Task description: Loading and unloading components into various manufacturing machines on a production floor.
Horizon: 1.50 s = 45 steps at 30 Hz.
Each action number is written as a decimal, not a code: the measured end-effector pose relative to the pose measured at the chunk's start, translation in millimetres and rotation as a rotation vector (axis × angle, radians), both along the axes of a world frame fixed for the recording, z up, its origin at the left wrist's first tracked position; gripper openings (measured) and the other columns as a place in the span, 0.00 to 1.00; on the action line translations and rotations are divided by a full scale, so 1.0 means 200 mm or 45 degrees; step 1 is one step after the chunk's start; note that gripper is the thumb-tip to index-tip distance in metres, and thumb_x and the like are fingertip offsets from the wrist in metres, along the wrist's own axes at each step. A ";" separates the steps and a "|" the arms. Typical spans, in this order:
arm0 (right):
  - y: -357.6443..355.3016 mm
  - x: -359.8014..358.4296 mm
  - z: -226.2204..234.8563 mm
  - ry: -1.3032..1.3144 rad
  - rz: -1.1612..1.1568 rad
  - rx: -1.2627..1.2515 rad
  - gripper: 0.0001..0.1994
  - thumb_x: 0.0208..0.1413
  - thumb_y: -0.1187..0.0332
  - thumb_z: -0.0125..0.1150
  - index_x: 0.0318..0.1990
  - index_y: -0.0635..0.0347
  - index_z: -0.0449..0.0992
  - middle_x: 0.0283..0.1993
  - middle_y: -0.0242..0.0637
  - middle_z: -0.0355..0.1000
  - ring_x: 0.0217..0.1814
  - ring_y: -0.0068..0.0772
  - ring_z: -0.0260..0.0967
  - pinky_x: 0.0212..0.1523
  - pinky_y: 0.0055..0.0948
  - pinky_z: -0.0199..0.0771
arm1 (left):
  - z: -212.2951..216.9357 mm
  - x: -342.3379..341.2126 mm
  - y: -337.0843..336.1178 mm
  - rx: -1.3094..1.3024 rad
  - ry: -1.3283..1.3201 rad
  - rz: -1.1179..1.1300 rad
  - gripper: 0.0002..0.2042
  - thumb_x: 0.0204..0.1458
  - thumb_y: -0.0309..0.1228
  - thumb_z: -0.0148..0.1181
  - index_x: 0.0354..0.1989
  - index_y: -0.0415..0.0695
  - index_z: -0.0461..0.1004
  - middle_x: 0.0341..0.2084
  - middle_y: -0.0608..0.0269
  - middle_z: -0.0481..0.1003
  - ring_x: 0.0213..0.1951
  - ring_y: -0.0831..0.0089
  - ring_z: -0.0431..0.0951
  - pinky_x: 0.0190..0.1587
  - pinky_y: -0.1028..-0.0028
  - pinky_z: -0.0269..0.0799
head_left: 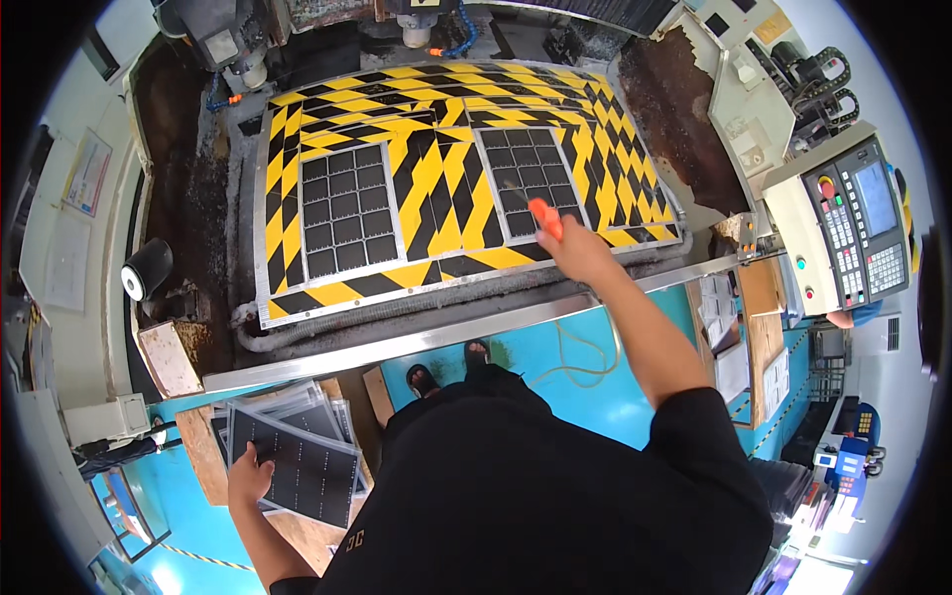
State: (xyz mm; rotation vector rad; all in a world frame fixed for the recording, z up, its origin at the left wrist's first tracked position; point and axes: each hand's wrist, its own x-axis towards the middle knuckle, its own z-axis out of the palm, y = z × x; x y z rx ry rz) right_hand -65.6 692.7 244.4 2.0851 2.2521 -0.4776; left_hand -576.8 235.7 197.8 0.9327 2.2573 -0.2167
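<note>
My right hand [581, 254] is closed around an orange air blow gun [544, 216], whose thin nozzle points at the dark grid of square pieces [529, 159] on the right of the machine bed. A second dark grid of squares [346, 210] lies to its left, also in a pale frame. Yellow and black striped tape covers the bed [436, 266] around both. At lower left, my left hand [250, 478] grips the left edge of a black sheet [309, 470] with rows of small white marks. The thumb lies on top; the other fingers are largely hidden beneath the sheet.
More sheets [327, 405] lie under the held one on a wooden surface [203, 456]. A metal rail [397, 347] runs along the machine's front. Spindle heads [416, 28] hang at the back. A control panel [843, 218] stands right; a hose [580, 382] loops over the blue floor.
</note>
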 end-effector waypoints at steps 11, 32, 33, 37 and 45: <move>0.37 0.03 0.02 0.055 -0.235 0.095 0.30 0.59 0.43 0.52 0.50 0.67 0.68 0.47 0.60 0.74 0.53 0.60 0.71 0.52 0.50 0.70 | -0.16 -0.09 -0.08 0.172 -0.081 0.025 0.32 0.46 0.33 0.60 0.62 0.35 0.64 0.33 0.44 0.77 0.39 0.52 0.80 0.40 0.62 0.72; -0.02 -0.37 0.23 0.112 0.311 -0.188 0.25 0.58 0.44 0.54 0.37 0.61 0.78 0.39 0.52 0.77 0.42 0.58 0.74 0.43 0.48 0.72 | -0.04 -0.04 -0.08 0.076 -0.093 0.057 0.32 0.48 0.36 0.59 0.62 0.34 0.64 0.47 0.37 0.75 0.51 0.47 0.76 0.52 0.63 0.71; 0.00 -0.44 0.23 0.158 0.200 -0.098 0.25 0.59 0.44 0.52 0.36 0.61 0.78 0.37 0.50 0.77 0.40 0.57 0.75 0.43 0.48 0.72 | -0.04 -0.04 -0.08 0.132 -0.097 0.089 0.31 0.48 0.36 0.59 0.62 0.34 0.64 0.47 0.37 0.75 0.51 0.47 0.76 0.52 0.63 0.71; -0.47 -0.73 0.29 -0.074 0.846 -0.176 0.23 0.59 0.45 0.54 0.39 0.59 0.76 0.36 0.49 0.77 0.39 0.55 0.75 0.43 0.46 0.73 | 0.00 0.00 -0.09 0.168 -0.091 0.106 0.31 0.48 0.35 0.59 0.62 0.34 0.64 0.47 0.37 0.75 0.51 0.47 0.76 0.52 0.63 0.71; 0.08 0.41 0.14 -0.066 -0.147 -0.140 0.28 0.57 0.44 0.55 0.41 0.65 0.78 0.36 0.56 0.77 0.43 0.58 0.75 0.44 0.46 0.73 | -0.08 -0.07 -0.13 0.220 -0.229 0.210 0.33 0.47 0.33 0.60 0.63 0.30 0.62 0.52 0.38 0.73 0.55 0.53 0.75 0.54 0.68 0.69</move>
